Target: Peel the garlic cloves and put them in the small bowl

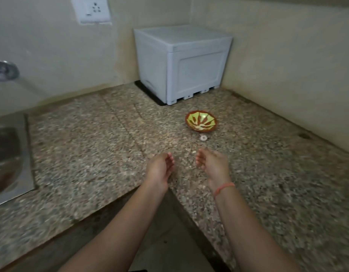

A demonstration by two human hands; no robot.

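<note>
Left hand point(161, 167), right hand point(211, 163) empty, loosely curled. Risk: garlic point(203, 137) near small bowl point(201, 121) looks tiny; sloppy pinch skids it across counter point(91, 144).

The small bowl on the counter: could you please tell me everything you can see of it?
The small bowl is round and shallow, reddish-brown at the rim, yellow-green inside with reddish-brown leaf shapes, seemingly glazed. It stands upright on the speckled counter, near the white box; a whitish garlic piece lies just before it, apart. Nothing else touches it.
</note>
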